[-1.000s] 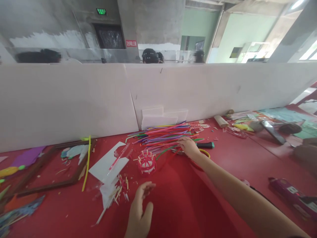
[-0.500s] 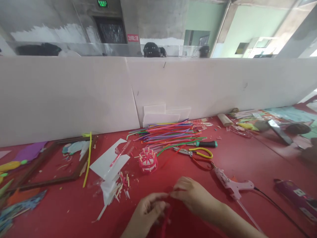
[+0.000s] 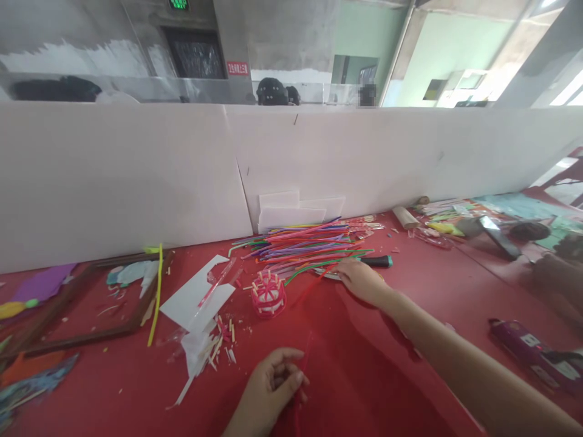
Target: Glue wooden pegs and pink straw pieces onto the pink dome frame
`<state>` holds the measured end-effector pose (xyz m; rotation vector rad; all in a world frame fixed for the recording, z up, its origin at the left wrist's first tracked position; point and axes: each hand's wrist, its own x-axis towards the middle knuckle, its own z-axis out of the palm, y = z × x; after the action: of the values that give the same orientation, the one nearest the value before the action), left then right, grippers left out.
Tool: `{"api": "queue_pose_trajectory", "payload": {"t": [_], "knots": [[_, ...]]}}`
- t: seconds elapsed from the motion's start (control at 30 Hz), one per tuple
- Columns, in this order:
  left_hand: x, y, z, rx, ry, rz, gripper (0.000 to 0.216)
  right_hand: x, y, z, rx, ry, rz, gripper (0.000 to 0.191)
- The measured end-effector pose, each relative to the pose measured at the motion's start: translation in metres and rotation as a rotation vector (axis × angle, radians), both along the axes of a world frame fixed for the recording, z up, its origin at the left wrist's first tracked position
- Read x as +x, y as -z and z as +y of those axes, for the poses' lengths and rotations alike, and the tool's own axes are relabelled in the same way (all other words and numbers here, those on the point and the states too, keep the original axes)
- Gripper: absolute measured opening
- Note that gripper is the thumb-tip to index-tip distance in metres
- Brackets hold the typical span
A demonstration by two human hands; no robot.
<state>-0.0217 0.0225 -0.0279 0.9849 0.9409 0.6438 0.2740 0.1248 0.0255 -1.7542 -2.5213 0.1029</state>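
My left hand (image 3: 273, 388) is low in the middle, its fingers curled round a red pipe cleaner (image 3: 308, 352) that stands up thinly against the red table. My right hand (image 3: 362, 280) reaches forward over the pliers (image 3: 328, 274); their jaws show beside it, the handles are mostly covered. The undersides of its fingers are hidden, so I cannot see whether they grip. Just beyond lies a black-handled tool (image 3: 378, 261). A pile of coloured pipe cleaners (image 3: 305, 243) lies behind the hand. To its left sits a small round piece of pink strands and short sticks (image 3: 268, 294).
White card (image 3: 182, 303) and short sticks (image 3: 221, 346) lie left, near a brown frame (image 3: 82, 337) and a yellow pipe cleaner (image 3: 157, 297). A purple device (image 3: 528, 352) is at right. A white partition (image 3: 136, 176) closes off the back. Another person's hand (image 3: 560, 276) is far right.
My right hand has left my left hand and moved forward onto the pliers, its forearm now covering the pink glue gun. My left hand stays near its place with the red pipe cleaner.
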Motion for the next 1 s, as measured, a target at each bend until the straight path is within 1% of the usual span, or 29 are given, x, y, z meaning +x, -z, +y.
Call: {"api": "queue_pose_trajectory", "payload": {"t": [0.03,0.1,0.17,0.3,0.43,0.5,0.6,0.8,0.9,1.0], "knots": [[0.000,0.002,0.000,0.001,0.003,-0.001,0.053,0.007,0.000,0.015,-0.017,-0.006,-0.041,0.022],[0.000,0.004,0.001,-0.003,0.009,-0.002,0.053,0.015,0.000,0.041,-0.054,-0.043,-0.120,0.032],[0.000,0.006,0.001,-0.006,0.012,-0.005,0.052,0.015,0.001,0.060,-0.085,-0.087,-0.185,0.035],[0.001,0.002,-0.001,-0.005,-0.008,-0.004,0.044,0.006,0.004,0.081,-0.160,-0.175,-0.253,0.036],[0.001,-0.003,-0.003,-0.012,-0.011,0.001,0.041,0.000,0.007,0.091,-0.252,-0.202,-0.209,0.037],[0.001,-0.004,-0.003,-0.011,-0.009,0.005,0.039,0.000,0.008,0.095,-0.292,-0.187,-0.137,0.037],[0.001,-0.004,-0.003,-0.004,0.002,0.015,0.038,0.004,0.004,0.103,-0.334,-0.131,0.037,0.036],[-0.001,-0.002,0.001,0.006,0.049,0.024,0.042,0.009,-0.014,0.116,-0.355,0.062,0.536,0.037],[-0.001,0.003,0.002,0.010,0.053,0.024,0.048,-0.003,-0.013,0.107,-0.453,0.119,0.714,0.036],[-0.001,0.009,0.002,0.015,0.033,0.030,0.052,-0.024,-0.005,0.083,-0.617,0.132,0.814,0.036]]}}
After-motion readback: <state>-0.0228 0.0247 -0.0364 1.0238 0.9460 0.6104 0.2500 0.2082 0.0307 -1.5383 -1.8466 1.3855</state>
